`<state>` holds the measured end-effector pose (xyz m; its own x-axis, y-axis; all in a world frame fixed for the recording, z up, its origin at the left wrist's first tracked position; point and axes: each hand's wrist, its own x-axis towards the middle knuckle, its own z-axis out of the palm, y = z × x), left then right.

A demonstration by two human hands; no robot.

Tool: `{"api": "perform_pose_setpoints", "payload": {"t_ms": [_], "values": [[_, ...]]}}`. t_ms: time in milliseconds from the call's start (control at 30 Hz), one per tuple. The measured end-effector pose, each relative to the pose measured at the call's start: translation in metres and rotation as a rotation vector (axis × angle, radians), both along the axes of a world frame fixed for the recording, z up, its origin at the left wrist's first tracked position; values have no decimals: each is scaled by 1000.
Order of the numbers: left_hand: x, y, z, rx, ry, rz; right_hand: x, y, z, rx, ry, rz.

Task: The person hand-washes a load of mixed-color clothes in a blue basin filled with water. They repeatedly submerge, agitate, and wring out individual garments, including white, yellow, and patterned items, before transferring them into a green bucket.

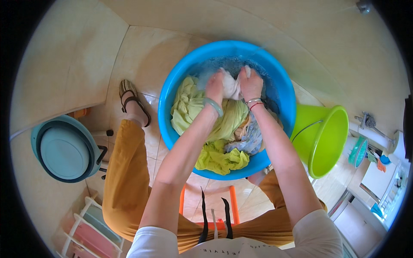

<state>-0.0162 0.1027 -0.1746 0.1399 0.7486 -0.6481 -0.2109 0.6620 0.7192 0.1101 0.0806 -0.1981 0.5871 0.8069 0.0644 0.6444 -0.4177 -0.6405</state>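
Note:
A big round blue basin (165, 101) stands on the floor between my feet, with foamy water (223, 63) at its far side. Both hands are over that water, gripping one wet white cloth (231, 86) stretched between them. My left hand (214, 87), with a pale green bangle at its wrist, is closed on the cloth's left part. Closed on its right part is my right hand (251, 84), wearing a silver bangle and a red cord. Nearer me, pale yellow-green fabric (187, 101), bright lime cloth (221, 158) and bluish-grey patterned cloth (249, 135) lie heaped in the basin.
A lime-green bucket (320, 139) with a metal handle leans against the basin's right side. Folded teal tubs (64, 148) rest by the left wall, above a white rack (92, 223). Orange stool legs (234, 204) show beneath me. A tiled wall curves behind the basin.

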Motion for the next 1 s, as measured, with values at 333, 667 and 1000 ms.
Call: {"api": "perform_pose_setpoints", "payload": {"t_ms": [333, 667, 1000], "values": [[-12, 25, -90, 390, 673, -647, -16, -12, -31, -515, -162, 363], [8, 47, -84, 279, 841, -948, 10, 0, -65, -480, 164, 451], [-14, 2, 3, -106, -298, 42, -52, -74, 114, 276, 652, 311]]}}
